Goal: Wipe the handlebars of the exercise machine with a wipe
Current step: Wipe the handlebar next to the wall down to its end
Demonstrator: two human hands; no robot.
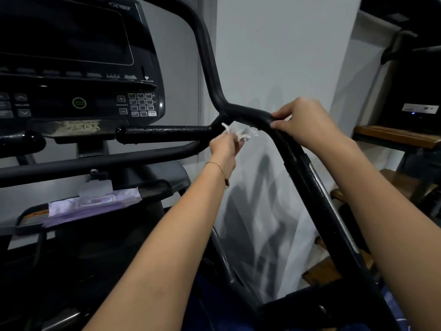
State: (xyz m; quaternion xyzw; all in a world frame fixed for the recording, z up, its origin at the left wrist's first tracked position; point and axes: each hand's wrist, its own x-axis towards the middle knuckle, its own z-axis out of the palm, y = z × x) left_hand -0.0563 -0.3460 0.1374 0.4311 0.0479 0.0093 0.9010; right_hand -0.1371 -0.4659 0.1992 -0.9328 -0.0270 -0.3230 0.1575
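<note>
- Head view: the left hand is up under the fork of the black handlebar, its grip closed round a crumpled white wipe.
- The wipe pokes out above the fingers, right below the joint where the tubes meet; it is blurred, so contact with the bar cannot be told.
- Over to the right hand: its grip is curled round the handlebar at the bend, thumb under, fingers over the top.
- A thin bracelet sits on the left wrist.
- A short horizontal stub of the bar runs leftward from the joint, speckled with droplets.
- Upper left, the dark console with its keypad.
- Below it, a purple packet lies flat in the machine's tray.
- A pale wall stands behind the bars.
</note>
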